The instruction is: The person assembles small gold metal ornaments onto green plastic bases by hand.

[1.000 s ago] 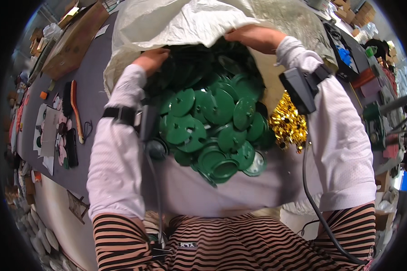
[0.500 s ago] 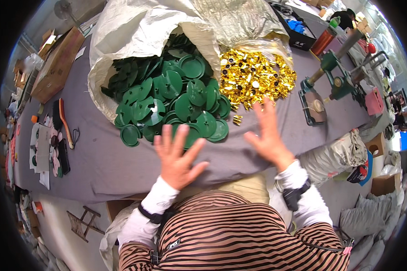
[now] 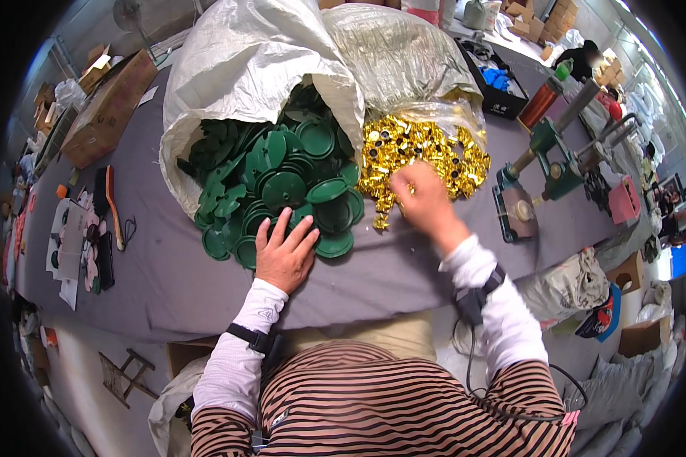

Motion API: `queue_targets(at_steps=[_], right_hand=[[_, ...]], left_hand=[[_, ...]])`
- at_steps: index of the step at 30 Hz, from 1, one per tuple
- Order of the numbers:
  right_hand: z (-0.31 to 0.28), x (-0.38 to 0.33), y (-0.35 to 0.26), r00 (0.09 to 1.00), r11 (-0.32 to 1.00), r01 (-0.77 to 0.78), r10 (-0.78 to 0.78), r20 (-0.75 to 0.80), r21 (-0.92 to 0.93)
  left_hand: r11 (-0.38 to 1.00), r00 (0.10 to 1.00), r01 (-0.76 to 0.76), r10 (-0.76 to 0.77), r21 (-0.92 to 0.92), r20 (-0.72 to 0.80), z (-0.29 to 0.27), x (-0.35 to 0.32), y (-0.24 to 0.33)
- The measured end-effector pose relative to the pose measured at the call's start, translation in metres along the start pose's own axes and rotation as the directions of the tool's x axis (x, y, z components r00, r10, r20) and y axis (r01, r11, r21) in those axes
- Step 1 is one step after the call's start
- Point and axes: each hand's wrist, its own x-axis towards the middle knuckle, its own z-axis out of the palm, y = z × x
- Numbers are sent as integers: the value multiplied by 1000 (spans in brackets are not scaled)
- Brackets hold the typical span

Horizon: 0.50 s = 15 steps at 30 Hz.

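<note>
A heap of round green plastic discs (image 3: 283, 190) spills from the mouth of a white woven sack (image 3: 244, 68). My left hand (image 3: 284, 255) lies on the near edge of the heap, palm down, its fingers stretched out and slightly apart. Beside the discs is a pile of shiny gold pieces (image 3: 465, 164) with dark and pale round spots, coming out of a second woven sack (image 3: 404, 49). At the pile's near edge my right hand (image 3: 424, 199) is curled closed; what its fingers hold, if anything, is hidden. A few gold pieces (image 3: 381, 222) trail toward me.
A green hand press (image 3: 552, 164) stands at the right, near a pink container (image 3: 625, 199). Behind it are a black box (image 3: 499, 99) and a red cylinder (image 3: 541, 100). On the left lie a brush (image 3: 113, 206), a dark phone-like object (image 3: 104, 263) and a long cardboard box (image 3: 107, 110).
My left hand has come down onto the green discs. My right hand has moved left to the gold pieces and its fingers have curled closed. Some discs have shifted.
</note>
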Motion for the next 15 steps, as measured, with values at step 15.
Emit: queue_targets(at_steps=[15], right_hand=[[37, 107, 100, 680, 808, -245, 537, 499, -535]], left_hand=[[1000, 1000, 3, -3, -6, 11, -4, 9, 1]])
